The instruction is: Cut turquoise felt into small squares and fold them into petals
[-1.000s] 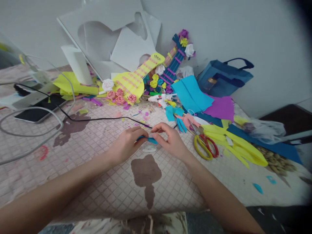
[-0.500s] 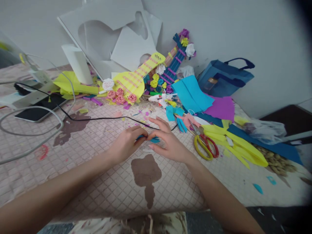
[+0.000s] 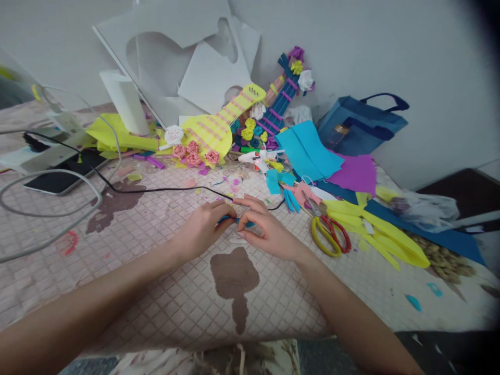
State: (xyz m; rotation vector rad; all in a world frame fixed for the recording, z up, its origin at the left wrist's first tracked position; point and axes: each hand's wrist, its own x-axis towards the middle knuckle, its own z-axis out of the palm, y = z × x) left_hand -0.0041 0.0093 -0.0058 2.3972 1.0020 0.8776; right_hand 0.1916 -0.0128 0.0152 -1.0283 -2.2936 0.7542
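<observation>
My left hand (image 3: pixel 201 229) is closed, its thumb and forefinger pinching a small blue piece of crepe paper (image 3: pixel 227 219) just above the table. Opposite it, my right hand (image 3: pixel 273 232) curls its thumb and forefinger round the other end of that piece, the other fingers stretched over it. The fingers hide much of the paper. Below my fingertips lies a small whitish disc-like thing (image 3: pixel 238 240). A black cable (image 3: pixel 175 189) runs just behind both hands. Scissors (image 3: pixel 321 213) with one yellow and one red handle lie to the right of my right hand.
At the back stand a yellow paper guitar (image 3: pixel 211 129) and a blue one (image 3: pixel 279 107) with paper flowers. A white glue gun (image 3: pixel 252 156), blue sheets (image 3: pixel 308 151), yellow paper (image 3: pixel 375 229) and a blue bag (image 3: pixel 359 127) are to the right. A phone (image 3: pixel 58 181) lies left.
My right hand's fingers have lowered and curled in more, shifting slightly right along the blue paper. My left hand holds nearly the same position.
</observation>
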